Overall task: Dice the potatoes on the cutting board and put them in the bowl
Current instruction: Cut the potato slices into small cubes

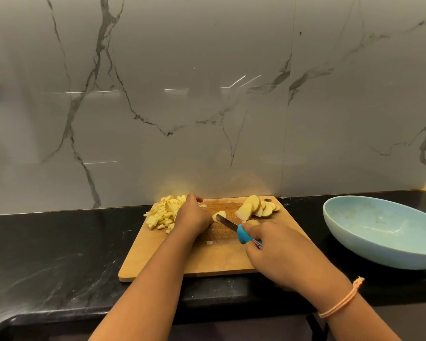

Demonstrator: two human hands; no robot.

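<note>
Nearest, a peach thread bracelet [342, 301] on the right wrist. Right hand [278, 252] clenched round a blue-handled small steel knife [244, 235], blade laid against a pale half-cut potato piece [219, 214] mid-board. Left hand [193, 214], fingers curled, gripping that piece. On the rectangular wooden cutting board [177, 259]: heap of yellow potato dice [164, 214] far left, fanned skin-on potato slices [256, 207] far right. Wide pale-blue bowl [369, 252] just right, on black stone counter [59, 254].

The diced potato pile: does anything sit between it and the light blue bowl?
Yes. The left hand steadying a potato piece, the blue-handled knife in the right hand, and a fan of potato slices all lie between the diced potato pile and the light blue bowl.
</note>
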